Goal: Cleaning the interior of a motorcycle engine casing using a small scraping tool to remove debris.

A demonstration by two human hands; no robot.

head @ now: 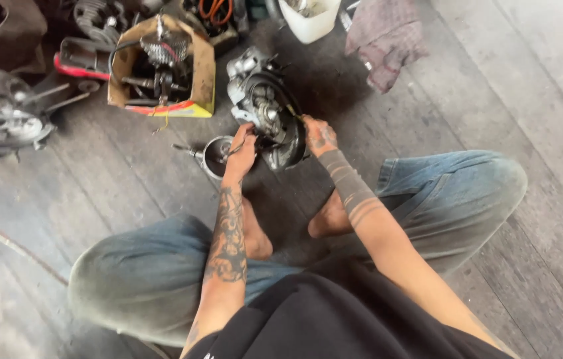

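The person sits cross-legged on a grey wooden plank floor point(494, 86), in faded blue jeans point(148, 279) and a black shirt point(335, 319), bare feet tucked in front.

The left hand point(241, 154), on a tattooed forearm, is closed with fingers pressed together on the near left edge of a grey and black metal engine case point(268, 113). Whether it pinches a small part there cannot be told. The right hand point(320, 137), above a forearm banded with dark tattoo rings, grips the right rim of the same case with curled fingers.

The engine case rests tilted on the floor just beyond the feet, open face toward the person. A small round silver metal cover point(214, 155) lies touching or just beside it at the left hand.

Farther left stands an open brown cardboard box point(198, 73) holding dark metal parts. Beyond it, a white plastic container point(309, 23) and a crumpled dark red rag point(388, 40) lie near the far edge.
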